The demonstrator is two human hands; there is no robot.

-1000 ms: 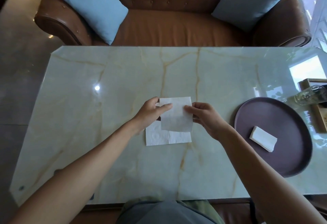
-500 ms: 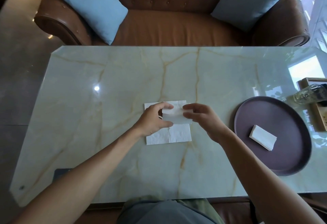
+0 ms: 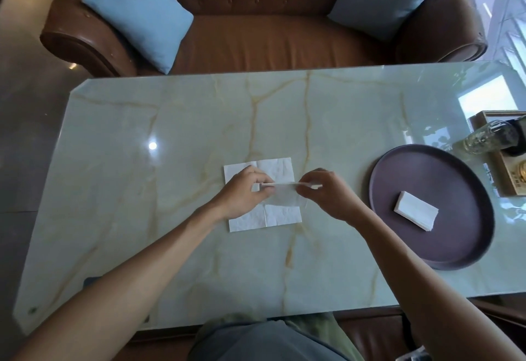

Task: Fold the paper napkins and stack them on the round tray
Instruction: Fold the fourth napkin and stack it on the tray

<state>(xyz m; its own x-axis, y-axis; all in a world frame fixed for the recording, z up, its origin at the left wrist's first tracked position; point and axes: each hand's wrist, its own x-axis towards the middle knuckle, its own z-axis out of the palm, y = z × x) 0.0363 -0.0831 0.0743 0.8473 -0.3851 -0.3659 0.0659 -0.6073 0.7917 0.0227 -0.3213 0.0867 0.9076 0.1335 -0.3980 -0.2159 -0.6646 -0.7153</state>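
Observation:
My left hand [image 3: 245,195] and my right hand [image 3: 327,192] pinch the two ends of a white paper napkin [image 3: 284,196], held folded just above the table. Under it an unfolded white napkin [image 3: 280,216] lies flat on the marble table [image 3: 170,189], partly covered by my hands. To the right sits the round dark purple tray [image 3: 455,178] with one folded white napkin [image 3: 416,214] lying in its middle.
A glass bottle [image 3: 489,137] lies on a wooden box [image 3: 509,167] at the table's right edge, just behind the tray. A brown leather sofa [image 3: 264,30] with two blue cushions stands beyond the table's far edge.
The napkin hung open between my hands a second ago. Both hands have folded its top edge down towards me and lowered it closer to the flat napkin on the table.

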